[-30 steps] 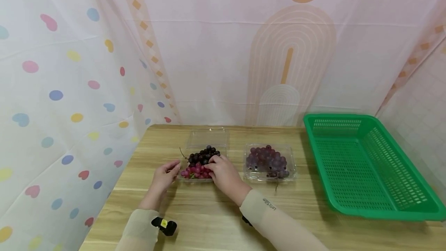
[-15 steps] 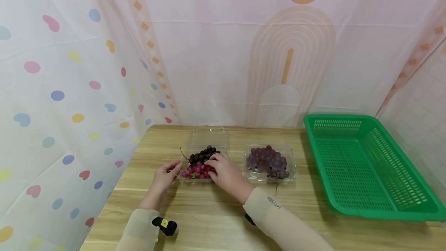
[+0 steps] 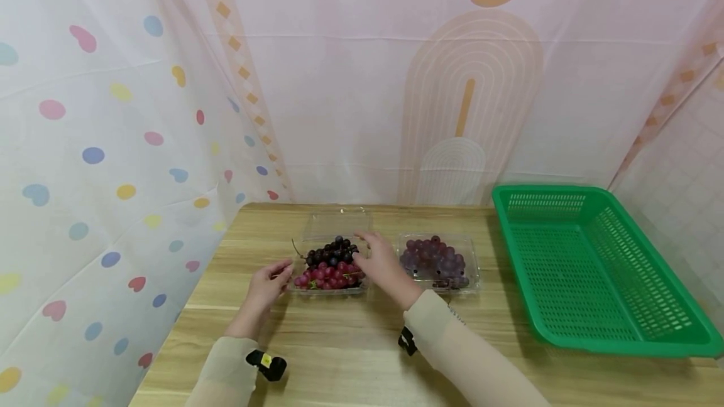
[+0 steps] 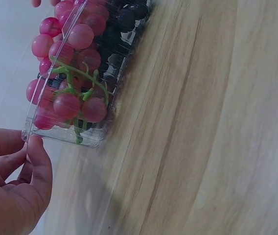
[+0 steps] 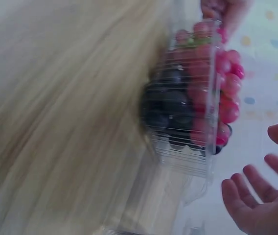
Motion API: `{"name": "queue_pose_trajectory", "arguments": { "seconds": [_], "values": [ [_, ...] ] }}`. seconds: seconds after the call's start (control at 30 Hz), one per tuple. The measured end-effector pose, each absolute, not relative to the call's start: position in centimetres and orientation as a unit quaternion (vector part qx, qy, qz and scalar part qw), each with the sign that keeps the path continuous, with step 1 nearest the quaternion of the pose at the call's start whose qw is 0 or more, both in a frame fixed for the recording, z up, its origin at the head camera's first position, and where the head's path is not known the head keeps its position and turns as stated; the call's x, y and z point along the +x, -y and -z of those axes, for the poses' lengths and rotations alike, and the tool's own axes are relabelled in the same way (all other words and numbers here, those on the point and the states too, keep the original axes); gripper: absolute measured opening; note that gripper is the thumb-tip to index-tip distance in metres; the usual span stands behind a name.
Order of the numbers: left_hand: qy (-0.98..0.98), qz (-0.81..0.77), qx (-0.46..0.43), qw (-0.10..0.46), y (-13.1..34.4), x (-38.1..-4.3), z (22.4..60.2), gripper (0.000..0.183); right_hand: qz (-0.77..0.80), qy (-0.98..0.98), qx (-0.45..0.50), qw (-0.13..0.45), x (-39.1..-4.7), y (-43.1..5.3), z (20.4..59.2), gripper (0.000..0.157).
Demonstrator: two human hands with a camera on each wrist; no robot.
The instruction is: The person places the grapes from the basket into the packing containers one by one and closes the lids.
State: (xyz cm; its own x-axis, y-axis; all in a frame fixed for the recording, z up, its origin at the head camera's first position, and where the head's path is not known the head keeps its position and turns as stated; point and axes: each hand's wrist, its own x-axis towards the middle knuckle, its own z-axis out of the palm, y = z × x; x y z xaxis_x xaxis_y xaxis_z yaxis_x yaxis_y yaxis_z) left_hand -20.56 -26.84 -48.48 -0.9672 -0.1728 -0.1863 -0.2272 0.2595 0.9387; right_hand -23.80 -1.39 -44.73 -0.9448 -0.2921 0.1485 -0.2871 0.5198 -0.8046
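Note:
A clear plastic clamshell box [image 3: 334, 293] lies open on the table, its lid [image 3: 338, 223] folded back behind it. Inside are a bunch of pinkish-red grapes [image 3: 326, 276] at the front and a bunch of black grapes [image 3: 331, 252] behind. With thumb and fingers, my left hand [image 4: 14, 191] pinches the box's rim at its left corner. My right hand [image 3: 386, 267] hovers by the box's right side, fingers spread and apart. In the right wrist view nothing lies between its fingertips [image 5: 232, 188]. A green stem [image 4: 75, 81] shows among the red grapes.
Right of this box stands a second clear box [image 3: 474, 269] holding purple grapes [image 3: 432, 257]. A green plastic basket [image 3: 523, 281] sits at the table's right side. A patterned curtain [image 3: 339, 112] hangs behind the wooden table [image 3: 339, 357].
My right hand has lifted off the red grapes and moved right and back, uncovering the right part of the bunch. The left hand keeps its place at the box's rim.

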Motion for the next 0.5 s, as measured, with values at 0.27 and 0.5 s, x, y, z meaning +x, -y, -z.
{"name": "queue_pose_trajectory", "arguments": {
  "seconds": [0.27,0.5],
  "values": [
    [-0.799,-0.587,-0.128,0.022,27.0,-20.6,48.4,0.038,0.605,-0.779,-0.022,0.161,-25.4,0.6,43.5,0.062],
    [-0.798,-0.588,-0.128,0.017,26.9,-20.6,48.4,0.038,0.677,-0.694,0.046,0.240,-26.9,-0.2,43.3,0.068]
  ]
}}
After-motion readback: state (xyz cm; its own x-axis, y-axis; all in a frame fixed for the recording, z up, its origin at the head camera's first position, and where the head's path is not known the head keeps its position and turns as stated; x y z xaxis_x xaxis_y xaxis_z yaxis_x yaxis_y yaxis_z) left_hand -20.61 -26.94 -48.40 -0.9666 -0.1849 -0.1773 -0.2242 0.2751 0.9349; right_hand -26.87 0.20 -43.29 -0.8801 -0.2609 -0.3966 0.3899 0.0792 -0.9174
